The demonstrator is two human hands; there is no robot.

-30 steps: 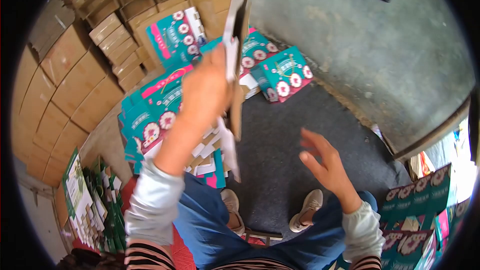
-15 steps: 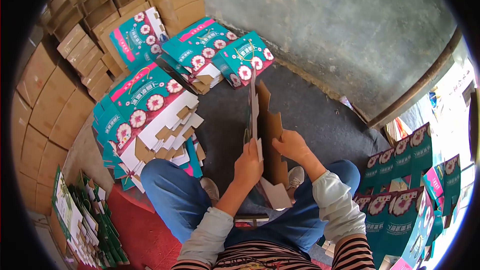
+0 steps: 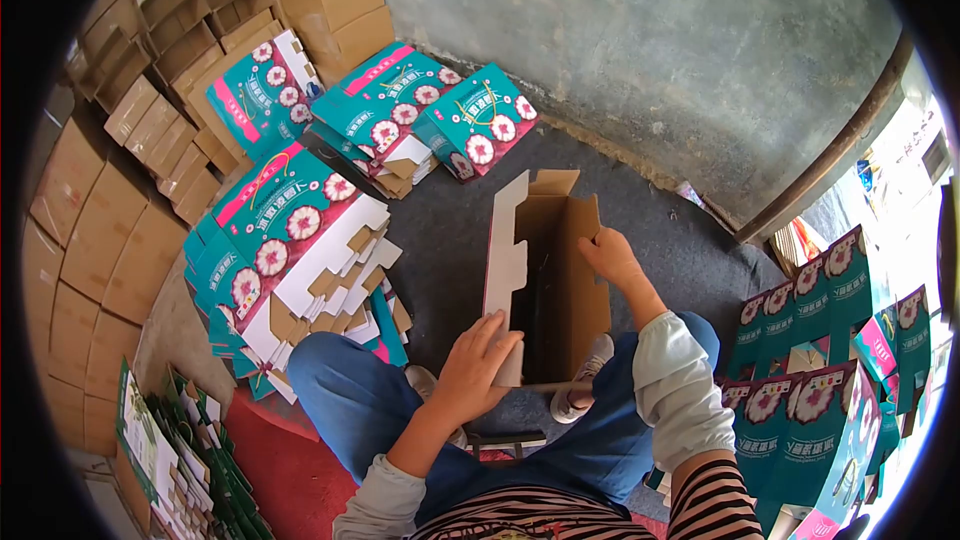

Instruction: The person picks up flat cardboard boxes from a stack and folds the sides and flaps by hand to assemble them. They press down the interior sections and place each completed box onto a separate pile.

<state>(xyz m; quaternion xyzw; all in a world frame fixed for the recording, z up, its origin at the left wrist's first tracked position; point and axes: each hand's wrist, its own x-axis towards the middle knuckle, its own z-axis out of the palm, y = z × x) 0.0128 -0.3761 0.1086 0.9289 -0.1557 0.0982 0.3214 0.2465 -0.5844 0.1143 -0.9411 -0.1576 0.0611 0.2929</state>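
An opened-out carton (image 3: 580,290) stands between my knees, its brown inside showing and its top open toward me. My left hand (image 3: 472,368) is at the near left corner, fingers bent over the white notched flap (image 3: 506,275). On the opposite side, my right hand (image 3: 618,262) pinches the upper edge of the brown wall. To the left lies a pile of flat teal gift cartons (image 3: 290,205) printed with pink-and-white round pictures, their white and brown flaps fanned toward my left knee.
More teal cartons (image 3: 480,120) lie by the grey wall (image 3: 640,50). Plain brown boxes (image 3: 85,230) are stacked at left. Set-up teal boxes (image 3: 790,420) stand in rows at right. Green folded cartons (image 3: 190,440) lean at lower left, beside a red floor covering (image 3: 285,460).
The carton has gone from nearly flat to spread open, its walls apart. My right hand has moved up and outward with one wall; my left hand has moved lower on the flap side.
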